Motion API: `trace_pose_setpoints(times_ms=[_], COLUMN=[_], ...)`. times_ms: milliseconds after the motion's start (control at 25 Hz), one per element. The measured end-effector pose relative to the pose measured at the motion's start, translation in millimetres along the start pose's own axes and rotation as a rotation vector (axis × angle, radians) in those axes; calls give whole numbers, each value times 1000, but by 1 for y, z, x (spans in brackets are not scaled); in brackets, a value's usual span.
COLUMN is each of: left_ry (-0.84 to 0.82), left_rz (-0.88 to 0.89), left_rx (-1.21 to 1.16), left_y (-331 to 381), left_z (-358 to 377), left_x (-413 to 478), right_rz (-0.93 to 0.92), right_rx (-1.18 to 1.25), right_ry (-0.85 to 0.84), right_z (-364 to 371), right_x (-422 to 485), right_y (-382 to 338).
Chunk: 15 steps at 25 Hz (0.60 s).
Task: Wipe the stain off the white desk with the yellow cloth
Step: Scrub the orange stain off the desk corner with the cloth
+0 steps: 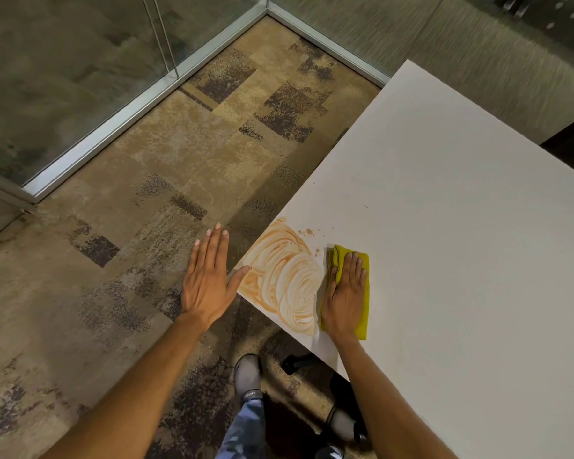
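An orange-brown smeared stain (284,279) with swirl marks covers the near left edge of the white desk (461,226). A few small drops lie just beyond it. The folded yellow cloth (362,313) lies flat on the desk right of the stain, and my right hand (343,293) presses down on it, palm flat and fingers spread. My left hand (209,279) hovers open beside the desk's left edge, over the carpet, with its thumb reaching the desk edge at the stain.
Patterned brown carpet (179,160) stretches left of the desk. Glass walls with a metal base rail (140,104) meet in a corner at the back. My legs and grey shoes (247,376) stand below the desk's near edge.
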<state>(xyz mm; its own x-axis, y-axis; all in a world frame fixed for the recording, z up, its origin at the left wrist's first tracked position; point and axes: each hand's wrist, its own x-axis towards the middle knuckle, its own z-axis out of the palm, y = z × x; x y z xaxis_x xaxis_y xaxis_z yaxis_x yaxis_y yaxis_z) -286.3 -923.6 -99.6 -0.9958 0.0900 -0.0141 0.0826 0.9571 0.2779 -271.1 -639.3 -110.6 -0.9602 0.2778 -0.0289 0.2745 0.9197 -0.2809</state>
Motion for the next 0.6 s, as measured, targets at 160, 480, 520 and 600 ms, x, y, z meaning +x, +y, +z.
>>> trace_pose_setpoints(times_ms=[160,480,520,600], left_ry=[-3,30,28,20], left_rz=[-32,-79,-79,-91], left_rx=[3,-9,-7,-8], left_y=[-13,-36,-38,-41], left_z=[0,2,3,4], left_x=[-10,-32,-36,-41], right_rz=[-2,-130,-159,-208], right_rx=[-44,-75,-60,-3], right_ry=[-1,-25,-28,-36], right_z=[2,4,3,2], right_x=[21,64,68,75], right_y=[-14,-42,-48,-58])
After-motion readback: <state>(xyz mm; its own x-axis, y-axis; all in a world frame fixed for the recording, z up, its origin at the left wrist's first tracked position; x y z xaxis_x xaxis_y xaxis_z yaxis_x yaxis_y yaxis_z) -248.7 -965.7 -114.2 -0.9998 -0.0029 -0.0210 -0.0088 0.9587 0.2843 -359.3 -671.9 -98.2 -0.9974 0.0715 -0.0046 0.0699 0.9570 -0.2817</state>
